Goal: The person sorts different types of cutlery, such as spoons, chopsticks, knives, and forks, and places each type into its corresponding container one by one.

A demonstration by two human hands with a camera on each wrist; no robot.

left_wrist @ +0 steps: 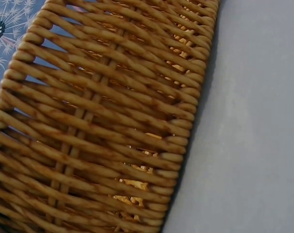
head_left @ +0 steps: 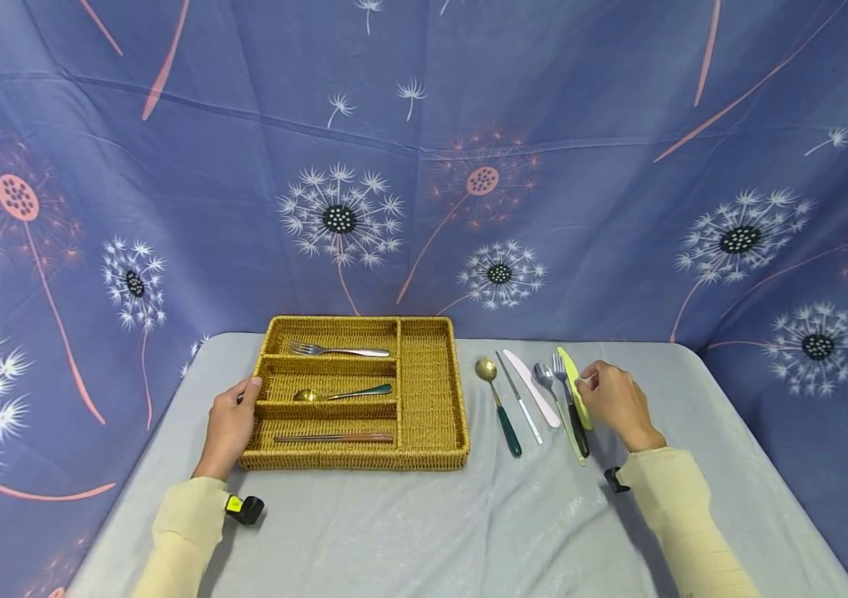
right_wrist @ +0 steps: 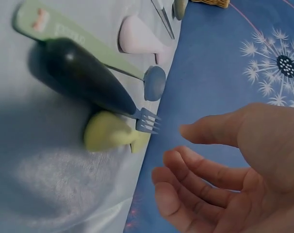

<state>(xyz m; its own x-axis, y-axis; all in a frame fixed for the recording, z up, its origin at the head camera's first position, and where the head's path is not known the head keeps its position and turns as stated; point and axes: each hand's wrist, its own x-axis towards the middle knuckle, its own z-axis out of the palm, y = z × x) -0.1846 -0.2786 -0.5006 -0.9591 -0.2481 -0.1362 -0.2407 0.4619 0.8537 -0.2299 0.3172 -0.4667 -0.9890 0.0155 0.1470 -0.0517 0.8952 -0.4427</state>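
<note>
While the woven tray (head_left: 289, 459) is touched at its left wall by the left hand (head_left: 229, 428), the right hand (head_left: 615, 403) is held near the yellow knife (head_left: 583, 410), rightmost of the loose cutlery. Left hand: a fingertip is laid over the tray rim, rest mostly hidden; whether the rim is pinched cannot be told. Right hand: fingers are loosely bent, thumb held apart from them, visible gap between, per right wrist view.

Tray is placed left of the loose row, three compartments stacked on its left side, one long one on its right. Far compartment is occupied by a silver fork (head_left: 356, 351), middle by a gold spoon (head_left: 306, 396) with green handle, near by brown chopsticks (head_left: 367, 438). All three are laid crosswise.

Loose row, left to right, is laid on the pale cloth (head_left: 364, 531): green-handled spoon (head_left: 509, 432), slim white-handled utensil (head_left: 530, 421), pink knife (head_left: 543, 407), silver spoon (head_left: 543, 375) with light green handle, black-handled fork (head_left: 579, 432), then the yellow knife just beside it. Handles of the spoons and fork are pointed toward the person. Table is backed by a blue curtain (head_left: 580, 66) printed with dandelions.
</note>
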